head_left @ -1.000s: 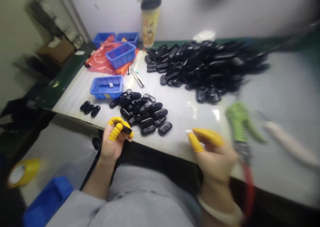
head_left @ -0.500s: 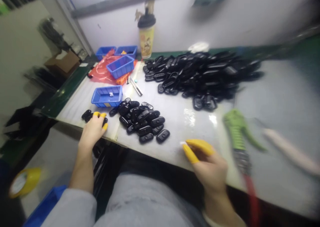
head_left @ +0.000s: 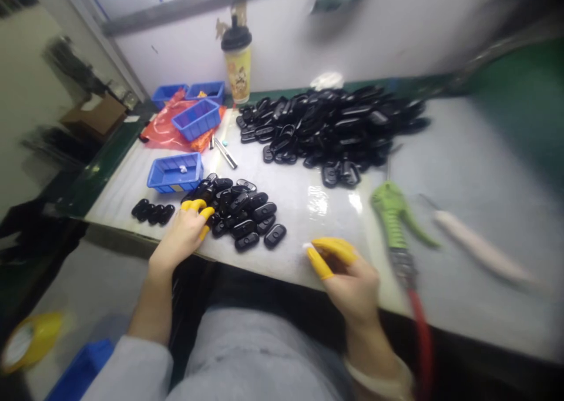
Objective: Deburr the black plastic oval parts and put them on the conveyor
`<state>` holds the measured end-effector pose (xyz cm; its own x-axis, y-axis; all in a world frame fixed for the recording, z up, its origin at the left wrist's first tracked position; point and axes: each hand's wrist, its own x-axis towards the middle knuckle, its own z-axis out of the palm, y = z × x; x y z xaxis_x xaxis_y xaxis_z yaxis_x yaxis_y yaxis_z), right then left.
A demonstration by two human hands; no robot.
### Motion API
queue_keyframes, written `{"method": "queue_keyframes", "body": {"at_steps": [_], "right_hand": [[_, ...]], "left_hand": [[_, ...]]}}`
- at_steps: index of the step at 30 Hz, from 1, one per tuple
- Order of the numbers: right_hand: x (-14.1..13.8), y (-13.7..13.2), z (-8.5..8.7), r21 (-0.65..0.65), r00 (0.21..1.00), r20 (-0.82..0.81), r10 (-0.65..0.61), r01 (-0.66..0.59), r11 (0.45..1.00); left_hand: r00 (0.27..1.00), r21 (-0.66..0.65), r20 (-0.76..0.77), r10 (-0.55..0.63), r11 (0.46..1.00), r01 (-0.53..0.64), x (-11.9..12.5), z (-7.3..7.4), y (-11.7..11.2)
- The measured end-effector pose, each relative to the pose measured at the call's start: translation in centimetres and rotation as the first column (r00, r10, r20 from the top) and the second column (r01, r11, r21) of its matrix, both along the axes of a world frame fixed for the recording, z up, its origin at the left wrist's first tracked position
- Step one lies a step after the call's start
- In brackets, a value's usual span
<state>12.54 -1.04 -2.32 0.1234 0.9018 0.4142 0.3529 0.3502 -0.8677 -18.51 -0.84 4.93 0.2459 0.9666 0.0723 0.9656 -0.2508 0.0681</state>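
My left hand, with yellow finger cots, rests its fingertips on the left edge of a pile of glossy black oval plastic shells. Its fingers look apart, with no shell clearly held. A short row of the same shells lies to its left. My right hand, also in yellow cots, pinches a tiny white piece between thumb and finger, just above the white tabletop. A much larger heap of black shells lies farther back.
A blue bin stands beyond the row. Behind it are more blue crates on a red plastic bag, with a drink cup at the back. Right of my hand lie green-handled pliers with a red cord.
The black shell held in my left hand a second ago is gone from it, and the left row looks longer. My left hand has moved right to the pile. The view has shifted.
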Motion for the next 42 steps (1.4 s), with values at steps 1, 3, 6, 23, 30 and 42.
{"method": "queue_keyframes", "body": {"at_steps": [1, 3, 6, 23, 30, 42], "right_hand": [[0.0, 0.0, 0.0, 0.003, 1.0, 0.002, 0.002, -0.002, 1.0], [0.0, 0.0, 0.0, 0.009, 1.0, 0.004, 0.014, -0.014, 1.0], [0.0, 0.0, 0.0, 0.036, 1.0, 0.01, 0.03, -0.03, 0.999], [0.0, -0.3, -0.6, -0.039, 0.998, 0.036, -0.051, 0.052, 0.998], [-0.1, -0.3, -0.9, -0.045, 0.998, 0.006, -0.066, 0.066, 0.997], [-0.2, -0.7, -1.3, 0.041, 0.999, 0.028, -0.045, 0.044, 0.998]], "left_hand": [[1.0, -0.004, -0.018, 0.013, 1.0, -0.013, 0.0, -0.2, 0.1], [0.998, -0.008, -0.049, 0.043, 0.999, -0.043, -0.3, -0.6, 0.2], [0.997, -0.01, -0.021, 0.077, 0.997, -0.077, -1.0, -0.9, -0.4], [-0.626, -0.327, 0.6, 0.498, 0.867, 0.376, 7.6, -1.4, -6.3], [-0.609, -0.258, 0.592, 0.528, 0.84, 0.477, 8.3, -1.4, -6.6], [-0.454, -0.218, 0.811, 0.369, 0.911, 0.35, 9.6, -2.3, -7.0]]}}
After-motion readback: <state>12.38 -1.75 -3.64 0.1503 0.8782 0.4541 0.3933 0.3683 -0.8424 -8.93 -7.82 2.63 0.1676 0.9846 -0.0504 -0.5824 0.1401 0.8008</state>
